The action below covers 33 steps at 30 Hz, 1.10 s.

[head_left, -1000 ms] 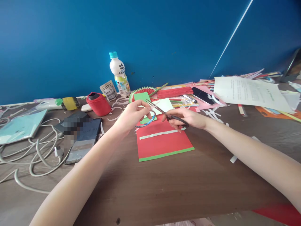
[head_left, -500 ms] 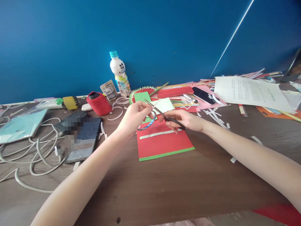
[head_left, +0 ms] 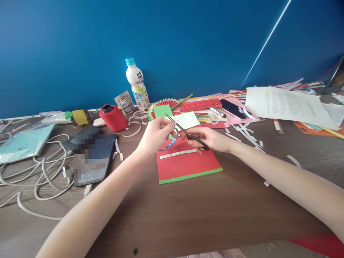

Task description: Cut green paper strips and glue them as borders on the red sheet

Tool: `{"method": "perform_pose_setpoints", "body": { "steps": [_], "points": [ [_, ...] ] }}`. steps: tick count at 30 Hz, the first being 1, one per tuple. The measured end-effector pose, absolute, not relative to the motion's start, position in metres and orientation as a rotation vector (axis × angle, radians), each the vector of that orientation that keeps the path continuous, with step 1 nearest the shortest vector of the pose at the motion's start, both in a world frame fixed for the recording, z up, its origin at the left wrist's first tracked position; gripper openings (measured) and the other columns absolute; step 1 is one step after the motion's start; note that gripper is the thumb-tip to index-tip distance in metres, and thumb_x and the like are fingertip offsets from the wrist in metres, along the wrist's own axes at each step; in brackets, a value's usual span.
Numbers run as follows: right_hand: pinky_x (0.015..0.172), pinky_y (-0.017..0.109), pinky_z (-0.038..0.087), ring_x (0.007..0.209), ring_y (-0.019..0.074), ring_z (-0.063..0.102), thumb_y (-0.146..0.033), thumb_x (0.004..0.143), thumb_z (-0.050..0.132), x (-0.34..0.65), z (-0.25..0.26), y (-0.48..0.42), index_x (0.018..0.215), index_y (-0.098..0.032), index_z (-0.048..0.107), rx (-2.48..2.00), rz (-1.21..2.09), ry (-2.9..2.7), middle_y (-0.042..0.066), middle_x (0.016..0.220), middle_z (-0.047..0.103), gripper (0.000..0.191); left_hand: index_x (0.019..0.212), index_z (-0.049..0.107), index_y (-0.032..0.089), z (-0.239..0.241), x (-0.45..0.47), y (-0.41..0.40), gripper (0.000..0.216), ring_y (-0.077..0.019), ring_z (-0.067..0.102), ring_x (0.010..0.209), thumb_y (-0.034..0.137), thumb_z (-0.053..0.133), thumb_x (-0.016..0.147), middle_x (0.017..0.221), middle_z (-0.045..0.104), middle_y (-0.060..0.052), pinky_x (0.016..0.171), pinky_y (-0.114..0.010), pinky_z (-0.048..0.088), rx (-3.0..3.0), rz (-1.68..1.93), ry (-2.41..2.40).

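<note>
My left hand (head_left: 155, 135) pinches a roll of tape with a blue patterned rim (head_left: 170, 144), holding it above the red paper. In my right hand (head_left: 216, 139) is a pair of scissors (head_left: 198, 140) with dark handles, the blades pointing up and left close to my left fingertips. Whether the blades are on the tape's end is too small to tell. Beneath both hands lies the red sheet (head_left: 188, 166) with a green strip along its near edge. A white strip (head_left: 176, 154) runs across that sheet, its right end partly hidden by my right hand.
Behind the hands are green paper pieces (head_left: 162, 111), a folded red and green fan (head_left: 172, 103) and a red paper stack (head_left: 200, 104). A bottle (head_left: 137, 84) stands by the wall. Left lie a phone (head_left: 98, 161) and white cables (head_left: 43, 172); white scraps (head_left: 245, 132) lie right.
My right hand and the scissors have shifted slightly left, and the scissors' handles sit closer to the tape roll. My left hand has barely moved, still holding the roll.
</note>
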State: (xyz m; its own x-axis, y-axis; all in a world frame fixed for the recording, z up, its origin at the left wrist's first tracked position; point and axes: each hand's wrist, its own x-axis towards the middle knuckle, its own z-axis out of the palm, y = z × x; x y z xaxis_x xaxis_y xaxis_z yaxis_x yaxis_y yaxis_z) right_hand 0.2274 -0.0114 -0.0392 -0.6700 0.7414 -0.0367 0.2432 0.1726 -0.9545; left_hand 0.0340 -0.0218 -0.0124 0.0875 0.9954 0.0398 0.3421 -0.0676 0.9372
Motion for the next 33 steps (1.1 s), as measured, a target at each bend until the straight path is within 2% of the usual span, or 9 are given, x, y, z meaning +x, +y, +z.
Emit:
{"method": "perform_pose_setpoints", "body": {
  "steps": [10, 29, 33],
  "points": [
    [0.05, 0.023, 0.041, 0.048, 0.0063, 0.042, -0.039, 0.084, 0.052, 0.2256, -0.0411, -0.011, 0.093, -0.017, 0.055, -0.91, 1.49, -2.022, -0.005, 0.061, 0.043, 0.024, 0.072, 0.051, 0.016, -0.0131, 0.0349, -0.0205, 0.011, -0.0064, 0.044, 0.051, 0.027, 0.053, 0.076, 0.058, 0.06, 0.002, 0.048, -0.019, 0.033, 1.513, 0.998, 1.381],
    [0.047, 0.021, 0.039, 0.045, 0.0062, 0.043, -0.038, 0.084, 0.053, 0.2259, -0.0421, -0.011, 0.091, -0.017, 0.054, -0.925, 1.502, -2.001, -0.006, 0.055, 0.042, 0.022, 0.074, 0.051, 0.018, -0.0087, 0.0299, -0.0182, 0.01, -0.0069, 0.039, 0.049, 0.027, 0.054, 0.075, 0.06, 0.06, 0.002, 0.041, -0.018, 0.026, 1.542, 0.899, 1.359],
    [0.047, 0.022, 0.04, 0.046, 0.0061, 0.043, -0.04, 0.083, 0.053, 0.2262, -0.0423, -0.0104, 0.093, -0.017, 0.054, -0.915, 1.514, -2.003, -0.006, 0.057, 0.042, 0.025, 0.075, 0.052, 0.018, -0.0033, 0.0256, -0.018, 0.007, -0.007, 0.04, 0.047, 0.025, 0.053, 0.075, 0.059, 0.06, 0.002, 0.042, -0.019, 0.028, 1.62, 0.819, 1.361]
  ]
}}
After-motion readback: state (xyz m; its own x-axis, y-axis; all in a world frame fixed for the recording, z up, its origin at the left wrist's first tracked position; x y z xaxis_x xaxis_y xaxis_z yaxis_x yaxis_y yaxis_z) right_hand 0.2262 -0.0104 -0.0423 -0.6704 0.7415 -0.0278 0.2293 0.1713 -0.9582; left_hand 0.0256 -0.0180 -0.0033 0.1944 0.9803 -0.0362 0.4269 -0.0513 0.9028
